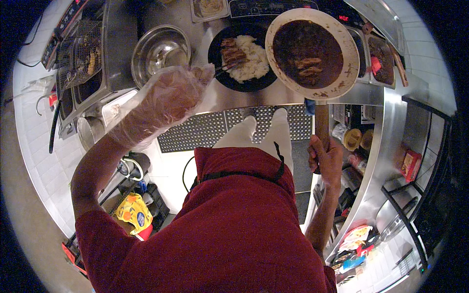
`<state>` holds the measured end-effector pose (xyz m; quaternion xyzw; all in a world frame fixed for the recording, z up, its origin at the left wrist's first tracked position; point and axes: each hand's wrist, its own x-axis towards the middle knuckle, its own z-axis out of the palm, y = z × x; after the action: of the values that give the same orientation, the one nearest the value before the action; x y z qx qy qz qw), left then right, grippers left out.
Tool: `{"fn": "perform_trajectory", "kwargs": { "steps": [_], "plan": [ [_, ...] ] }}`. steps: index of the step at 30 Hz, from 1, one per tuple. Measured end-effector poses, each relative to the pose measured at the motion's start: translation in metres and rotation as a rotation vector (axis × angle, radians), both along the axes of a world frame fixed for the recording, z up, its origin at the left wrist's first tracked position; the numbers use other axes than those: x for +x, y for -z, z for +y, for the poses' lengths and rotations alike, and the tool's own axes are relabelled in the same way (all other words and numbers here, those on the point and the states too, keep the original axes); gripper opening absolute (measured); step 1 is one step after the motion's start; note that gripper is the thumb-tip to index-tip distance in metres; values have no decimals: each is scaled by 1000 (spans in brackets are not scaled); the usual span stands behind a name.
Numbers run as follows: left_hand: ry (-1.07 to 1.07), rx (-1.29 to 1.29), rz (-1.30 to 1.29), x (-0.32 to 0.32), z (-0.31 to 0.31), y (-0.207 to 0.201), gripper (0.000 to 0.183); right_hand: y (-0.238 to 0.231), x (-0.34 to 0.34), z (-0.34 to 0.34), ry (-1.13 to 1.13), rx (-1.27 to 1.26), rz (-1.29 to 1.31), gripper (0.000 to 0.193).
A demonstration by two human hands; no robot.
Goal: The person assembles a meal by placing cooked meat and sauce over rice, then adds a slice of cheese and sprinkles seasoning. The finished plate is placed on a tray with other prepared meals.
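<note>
My left hand (168,93), in a loose clear plastic glove, is closed around a thin dark utensil (221,71) whose kind I cannot make out. The utensil's far end reaches the browned meat slices (233,52) on a black round plate (215,52). White rice (255,61) lies beside the meat on that plate. My bare right hand (327,158) grips the wooden handle of a light-coloured frying pan (351,58). Dark brown sauce (298,44) covers its inside, with several meat pieces (309,70) near the handle side. The pan's left rim is right beside the plate.
A steel bowl (139,46) stands left of the plate on the steel counter (207,100). Fryer baskets (80,53) are at the far left. A metal food tray (210,14) sits behind the plate. Right of the pan, a metal container (386,71) holds brown food and something red.
</note>
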<state>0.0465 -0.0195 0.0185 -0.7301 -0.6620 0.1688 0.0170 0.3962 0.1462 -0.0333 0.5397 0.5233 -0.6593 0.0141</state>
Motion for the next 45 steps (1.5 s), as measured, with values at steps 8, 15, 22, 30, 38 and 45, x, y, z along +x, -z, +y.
{"fn": "perform_trajectory", "kwargs": {
  "steps": [8,15,22,30,38,45],
  "plan": [
    [-48,160,-592,-24,-17,28,39,-2,-2,-3,-1,7,9,33],
    [-190,88,-242,-2,15,-71,33,5,-1,-4,-4,-3,3,30],
    [-101,182,-387,2,39,-55,40,-1,-10,-4,-1,-14,32,31],
    [-116,94,-432,14,59,-41,36,-7,-12,-6,-33,-32,36,30],
    [-115,252,-561,2,45,-32,35,-4,-15,-7,-65,-15,48,31],
    [-275,287,-586,-19,24,-72,31,0,-14,-5,-32,-41,6,32]
  ]
}}
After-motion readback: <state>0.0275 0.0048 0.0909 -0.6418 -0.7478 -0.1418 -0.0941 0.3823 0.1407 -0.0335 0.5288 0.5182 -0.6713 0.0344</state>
